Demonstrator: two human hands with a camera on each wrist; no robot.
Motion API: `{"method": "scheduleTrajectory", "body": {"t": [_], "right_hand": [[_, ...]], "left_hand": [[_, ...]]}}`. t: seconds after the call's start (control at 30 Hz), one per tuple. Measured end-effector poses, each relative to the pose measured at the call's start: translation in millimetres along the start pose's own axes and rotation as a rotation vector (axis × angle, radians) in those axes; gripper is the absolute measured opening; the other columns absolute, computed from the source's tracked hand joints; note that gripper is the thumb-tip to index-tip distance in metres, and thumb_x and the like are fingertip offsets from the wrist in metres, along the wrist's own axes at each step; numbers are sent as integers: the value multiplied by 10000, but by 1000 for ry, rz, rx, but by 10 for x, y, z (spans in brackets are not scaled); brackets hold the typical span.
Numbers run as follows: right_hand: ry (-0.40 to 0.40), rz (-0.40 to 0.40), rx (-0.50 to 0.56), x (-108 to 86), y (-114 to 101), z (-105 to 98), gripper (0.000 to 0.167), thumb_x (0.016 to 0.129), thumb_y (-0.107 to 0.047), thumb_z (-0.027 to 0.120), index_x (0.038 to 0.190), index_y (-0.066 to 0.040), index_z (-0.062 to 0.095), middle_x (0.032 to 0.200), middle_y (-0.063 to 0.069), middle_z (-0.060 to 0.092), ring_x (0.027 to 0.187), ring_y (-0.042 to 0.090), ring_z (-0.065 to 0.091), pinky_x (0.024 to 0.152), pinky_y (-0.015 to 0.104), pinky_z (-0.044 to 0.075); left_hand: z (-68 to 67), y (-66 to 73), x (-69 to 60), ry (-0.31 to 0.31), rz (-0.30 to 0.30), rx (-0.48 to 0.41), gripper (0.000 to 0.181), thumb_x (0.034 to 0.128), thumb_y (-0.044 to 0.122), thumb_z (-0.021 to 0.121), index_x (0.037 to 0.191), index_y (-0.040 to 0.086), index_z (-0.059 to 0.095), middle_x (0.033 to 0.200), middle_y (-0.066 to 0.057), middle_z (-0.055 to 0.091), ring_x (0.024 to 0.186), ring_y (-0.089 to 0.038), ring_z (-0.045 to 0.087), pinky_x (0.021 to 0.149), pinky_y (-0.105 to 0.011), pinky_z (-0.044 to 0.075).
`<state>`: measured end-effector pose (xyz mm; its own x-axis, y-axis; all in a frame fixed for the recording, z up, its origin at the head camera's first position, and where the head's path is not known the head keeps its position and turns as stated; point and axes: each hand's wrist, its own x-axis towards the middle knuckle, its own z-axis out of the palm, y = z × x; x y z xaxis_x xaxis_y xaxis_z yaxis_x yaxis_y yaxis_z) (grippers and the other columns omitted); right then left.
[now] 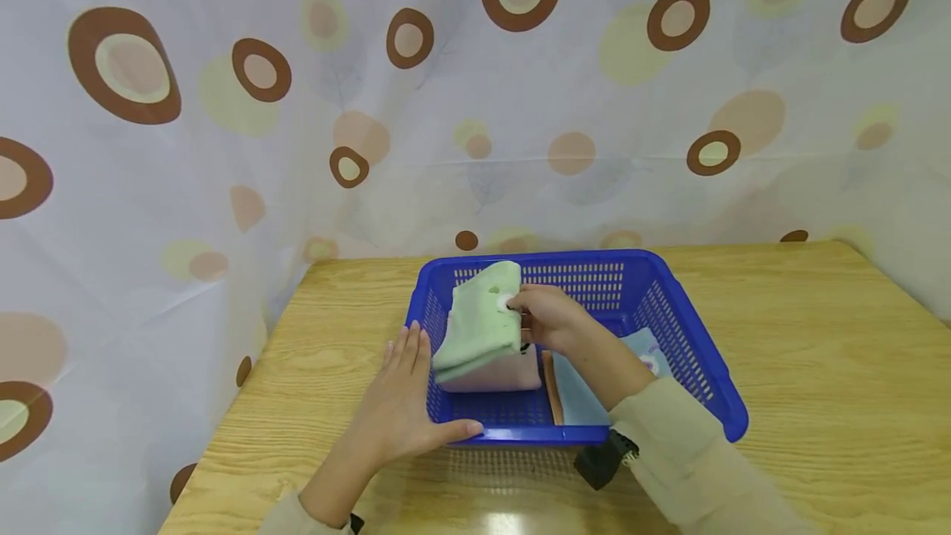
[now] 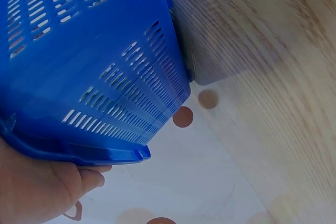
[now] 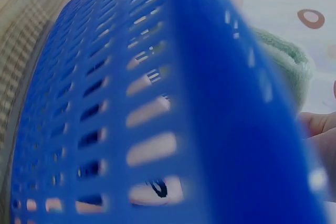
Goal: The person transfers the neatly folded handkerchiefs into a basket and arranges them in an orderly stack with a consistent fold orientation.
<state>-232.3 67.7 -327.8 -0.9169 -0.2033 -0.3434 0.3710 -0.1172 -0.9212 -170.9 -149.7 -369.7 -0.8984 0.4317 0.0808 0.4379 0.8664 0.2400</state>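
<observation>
A blue plastic basket (image 1: 535, 435) with slotted walls stands on the table. My right hand (image 1: 550, 316) pinches the right edge of a folded light green towel (image 1: 475, 320), fluffy in the right wrist view, with a small white patch. The towel is tilted in the left part of the basket, above a folded pale pink cloth (image 1: 494, 375). My left hand (image 1: 404, 415) rests at the basket's front left corner, fingers straight along the left rim and thumb along the front rim. Under my right forearm lie a folded light blue cloth (image 1: 579, 395) and an orange-brown cloth edge (image 1: 552, 390).
The light wooden table (image 1: 832, 370) extends on both sides of the basket. A white curtain (image 1: 416, 122) with brown and peach ovals hangs behind and along the left. A black strap piece (image 1: 605, 461) hangs at my right wrist, over the front rim.
</observation>
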Motion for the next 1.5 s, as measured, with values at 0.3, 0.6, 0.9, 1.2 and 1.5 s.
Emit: {"method": "scheduleTrajectory", "body": {"t": [0.3, 0.6, 0.9, 1.2, 1.5], "right_hand": [[2, 36, -69, 85, 47, 35, 477, 989, -39, 302, 1455, -4, 208, 974, 14, 485, 803, 93, 517, 719, 232, 467], [12, 72, -64, 127, 74, 56, 462, 996, -20, 269, 1455, -2, 218, 1142, 87, 441, 963, 165, 476, 843, 295, 443], [46, 68, -101, 138, 86, 74, 478, 989, -3, 264, 1462, 16, 195, 1265, 171, 444, 1033, 219, 498, 977, 409, 438], [6, 34, -187, 160, 97, 130, 471, 988, 0, 268, 1456, 7, 214, 1252, 192, 448, 1005, 236, 503, 881, 399, 474], [80, 3, -202, 186, 146, 124, 479, 974, 21, 284, 1451, 12, 242, 1324, 230, 442, 1062, 269, 512, 897, 410, 481]], "left_hand": [[14, 6, -7, -2, 0, -27, 1262, 652, 817, 519, 1448, -81, 127, 1533, -245, 41, 1437, -347, 37, 1186, -456, 96], [15, -5, 0, 2, 4, -31, 1263, 653, 817, 518, 1448, -81, 124, 1531, -249, 44, 1434, -354, 45, 1188, -453, 94], [6, 0, -5, 6, 6, -31, 1261, 655, 818, 513, 1447, -83, 124, 1530, -254, 42, 1433, -360, 43, 1187, -455, 91], [5, -1, 6, 1, 5, -37, 1243, 666, 797, 527, 1446, -82, 122, 1529, -248, 38, 1433, -355, 42, 1188, -456, 81], [19, 0, 5, 11, 8, -32, 1242, 665, 799, 524, 1444, -86, 134, 1529, -253, 44, 1434, -352, 41, 1187, -454, 82]]}}
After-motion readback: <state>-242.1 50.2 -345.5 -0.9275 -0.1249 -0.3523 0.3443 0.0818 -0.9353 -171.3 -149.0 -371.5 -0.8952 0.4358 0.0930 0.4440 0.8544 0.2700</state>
